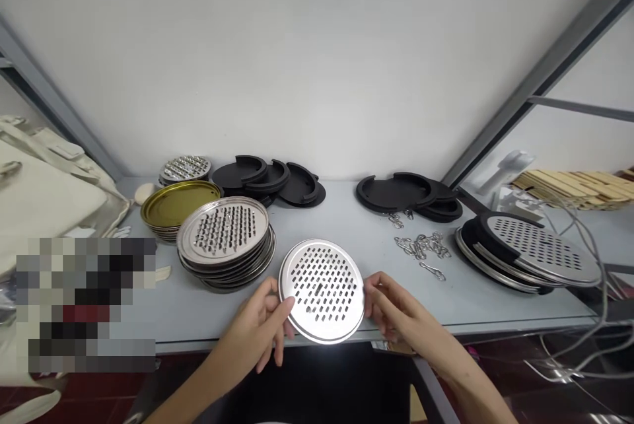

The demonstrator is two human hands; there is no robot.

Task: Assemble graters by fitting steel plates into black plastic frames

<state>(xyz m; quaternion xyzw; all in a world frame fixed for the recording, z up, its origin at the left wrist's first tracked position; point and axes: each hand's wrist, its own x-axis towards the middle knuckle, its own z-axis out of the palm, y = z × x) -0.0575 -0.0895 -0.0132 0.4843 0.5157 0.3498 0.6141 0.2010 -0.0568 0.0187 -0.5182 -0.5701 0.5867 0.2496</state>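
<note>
Between my two hands a round metal grater plate (324, 288) is held up over the table's front edge, its slotted face toward me. My left hand (265, 321) grips the plate's left rim, thumb on the face and fingers behind. At the opposite rim, my right hand (389, 308) pinches the edge with its fingertips. To the left stands a stack of similar grater plates (225, 232), the top one with raised teeth. Beside that stack is a pile of gold-coloured round lids (181, 203). What lies behind the held plate is hidden.
Black round holders (247, 173) lie along the wall, with more black holders (396, 191) farther right. Several metal clips (423, 247) are scattered near them. Graters in black holders (539, 249) are piled at right, beside loose white cables (594, 279). Metal shelf posts (525, 90) flank the table.
</note>
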